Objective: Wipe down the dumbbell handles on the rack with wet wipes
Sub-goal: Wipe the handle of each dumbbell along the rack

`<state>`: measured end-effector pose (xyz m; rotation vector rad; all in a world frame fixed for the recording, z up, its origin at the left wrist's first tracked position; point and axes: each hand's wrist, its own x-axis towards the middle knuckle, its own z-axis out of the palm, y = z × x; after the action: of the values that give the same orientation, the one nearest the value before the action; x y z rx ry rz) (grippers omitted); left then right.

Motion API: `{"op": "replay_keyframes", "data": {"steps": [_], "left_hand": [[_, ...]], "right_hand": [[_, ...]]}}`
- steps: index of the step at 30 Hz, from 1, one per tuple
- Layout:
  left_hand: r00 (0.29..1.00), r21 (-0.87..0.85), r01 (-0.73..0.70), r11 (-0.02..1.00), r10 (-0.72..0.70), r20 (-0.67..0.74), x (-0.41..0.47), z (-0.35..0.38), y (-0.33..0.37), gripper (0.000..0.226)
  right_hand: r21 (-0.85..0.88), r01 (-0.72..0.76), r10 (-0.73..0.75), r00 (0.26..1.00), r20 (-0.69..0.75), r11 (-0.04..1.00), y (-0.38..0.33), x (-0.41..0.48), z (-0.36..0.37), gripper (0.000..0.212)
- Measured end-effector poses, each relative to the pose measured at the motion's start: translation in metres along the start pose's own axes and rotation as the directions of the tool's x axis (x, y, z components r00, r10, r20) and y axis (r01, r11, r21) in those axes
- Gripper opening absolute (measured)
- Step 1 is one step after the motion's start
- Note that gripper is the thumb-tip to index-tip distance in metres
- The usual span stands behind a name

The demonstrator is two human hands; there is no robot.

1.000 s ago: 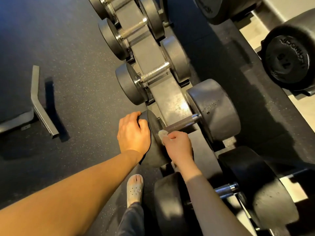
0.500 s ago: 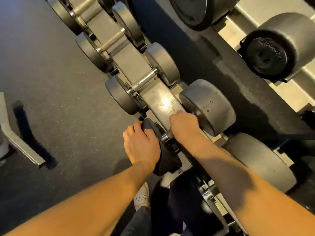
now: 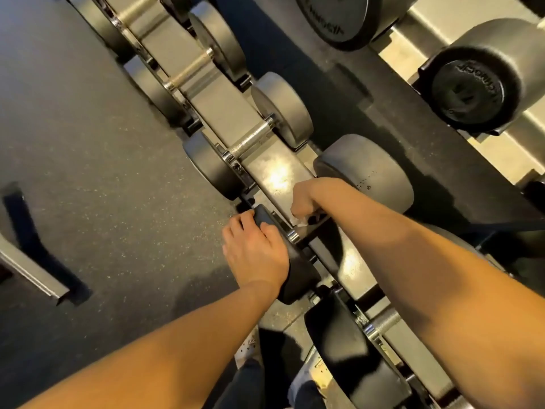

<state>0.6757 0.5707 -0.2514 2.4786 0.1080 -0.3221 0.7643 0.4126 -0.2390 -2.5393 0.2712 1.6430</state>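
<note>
Your right hand (image 3: 309, 199) is closed round the wipe (image 3: 298, 221) and clamped on the handle (image 3: 314, 228) of the dumbbell at the centre of the frame. Your left hand (image 3: 253, 249), just beside it but apart, grips that dumbbell's near end (image 3: 298, 276). You are probably mid-wipe on this one. The upper handle (image 3: 250, 140) and the lower-right handle (image 3: 380, 323) on the rack (image 3: 224, 110) show no sign either way.

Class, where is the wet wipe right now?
In the head view, just right of centre, the wet wipe is bunched under the right hand, against the dumbbell handle, beside the dumbbell head that the left hand grips.
</note>
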Motion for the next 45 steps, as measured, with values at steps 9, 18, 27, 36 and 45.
{"op": "replay_keyframes", "data": {"steps": [9,18,27,36,45], "left_hand": [[0.999,-0.019,-0.037,0.999,0.036,-0.031,0.000,0.000,-0.002,0.059],[0.952,0.060,-0.258,0.964,0.244,0.184,0.018,-0.021,-0.010,0.051],[0.617,-0.369,-0.468,0.803,0.596,0.513,0.033,-0.008,0.060,0.035],[0.860,-0.390,0.074,0.918,0.139,0.490,0.058,0.035,0.076,0.012],[0.826,-0.174,0.115,0.978,0.003,0.563,0.063,0.070,0.106,0.025]], "right_hand": [[0.010,0.262,-0.254,0.944,-0.210,0.965,-0.007,-0.013,0.031,0.017],[0.650,0.280,0.321,0.691,-0.647,0.707,0.038,-0.079,0.111,0.022],[0.909,0.414,0.211,0.893,-0.396,-0.047,0.039,-0.104,0.089,0.023],[0.659,0.394,0.553,0.359,-0.752,0.641,0.097,-0.133,0.054,0.023],[0.634,0.357,0.624,0.160,-0.765,0.686,0.090,-0.044,0.052,0.032]]}}
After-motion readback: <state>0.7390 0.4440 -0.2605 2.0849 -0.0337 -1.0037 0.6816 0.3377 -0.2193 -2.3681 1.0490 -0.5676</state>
